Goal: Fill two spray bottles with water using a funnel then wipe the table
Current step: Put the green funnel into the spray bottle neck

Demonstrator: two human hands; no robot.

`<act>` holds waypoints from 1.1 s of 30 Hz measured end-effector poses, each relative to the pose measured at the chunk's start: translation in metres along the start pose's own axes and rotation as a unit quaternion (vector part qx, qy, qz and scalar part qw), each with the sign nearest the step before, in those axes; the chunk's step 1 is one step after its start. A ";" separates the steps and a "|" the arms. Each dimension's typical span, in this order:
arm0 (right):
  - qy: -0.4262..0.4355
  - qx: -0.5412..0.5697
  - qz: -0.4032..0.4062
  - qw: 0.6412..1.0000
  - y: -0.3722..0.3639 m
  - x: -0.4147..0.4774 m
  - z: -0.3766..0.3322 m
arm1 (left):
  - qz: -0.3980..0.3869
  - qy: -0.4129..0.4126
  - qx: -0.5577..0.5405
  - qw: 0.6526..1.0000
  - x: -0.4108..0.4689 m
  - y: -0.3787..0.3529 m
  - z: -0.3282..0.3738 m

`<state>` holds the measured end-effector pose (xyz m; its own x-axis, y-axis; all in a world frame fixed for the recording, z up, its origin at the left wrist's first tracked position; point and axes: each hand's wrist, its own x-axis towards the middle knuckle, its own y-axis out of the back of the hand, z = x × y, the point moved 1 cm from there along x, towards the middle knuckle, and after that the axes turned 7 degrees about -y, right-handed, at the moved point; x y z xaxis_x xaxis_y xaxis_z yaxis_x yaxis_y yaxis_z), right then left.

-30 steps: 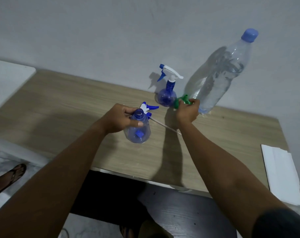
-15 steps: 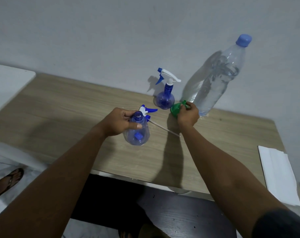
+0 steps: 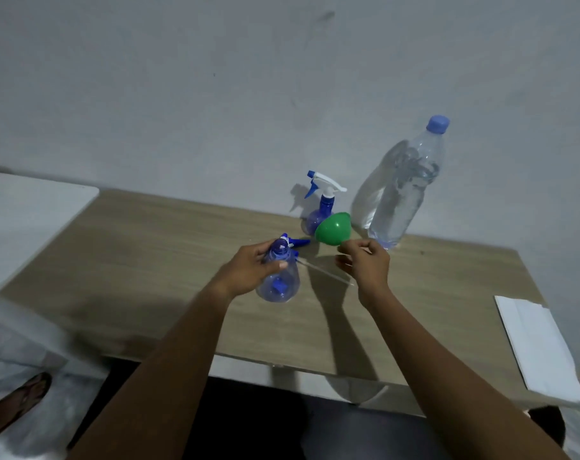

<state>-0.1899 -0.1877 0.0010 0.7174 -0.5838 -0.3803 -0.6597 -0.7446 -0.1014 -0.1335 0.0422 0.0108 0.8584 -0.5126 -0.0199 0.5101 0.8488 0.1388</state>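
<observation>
Right hand (image 3: pixel 365 263) holds funnel (image 3: pixel 333 233) beside bottle (image 3: pixel 278 277).

funnel (image 3: pixel 332 232) green | spray bottles (image 3: pixel 278 277) blue, clear | water bottle cap (image 3: pixel 437 123) blue | table (image 3: pixel 149 260) light wood-grain

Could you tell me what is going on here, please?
A person is getting ready to pour. The left hand grips the open spray bottle on the table, its sprayer head lying behind it. The right hand holds the green funnel by its spout, not yet in the neck. The water bottle stands capped.
</observation>
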 end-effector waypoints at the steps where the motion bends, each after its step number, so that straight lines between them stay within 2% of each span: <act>1: -0.013 0.013 -0.027 0.999 0.001 -0.005 0.000 | -0.002 -0.003 -0.003 1.000 -0.001 -0.001 0.001; 6: -0.082 0.087 -0.125 0.985 0.003 -0.018 -0.001 | -0.013 -0.009 -0.002 1.000 -0.002 -0.002 -0.001; 14: -0.105 0.106 -0.207 0.967 -0.007 -0.021 -0.011 | -0.020 0.007 -0.013 1.000 0.001 0.003 -0.006; 23: 0.047 -0.045 -0.232 0.971 -0.036 -0.033 -0.037 | -0.027 0.026 -0.024 0.999 0.004 0.005 -0.010; 33: 0.188 -0.185 -0.250 0.931 -0.054 -0.033 -0.032 | -0.030 0.014 -0.036 0.999 0.005 0.004 -0.013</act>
<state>-0.1706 -0.1386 0.0478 0.9881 -0.1532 -0.0151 -0.1484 -0.9740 0.1711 -0.1262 0.0450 -0.0014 0.8265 -0.5605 -0.0533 0.5629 0.8240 0.0641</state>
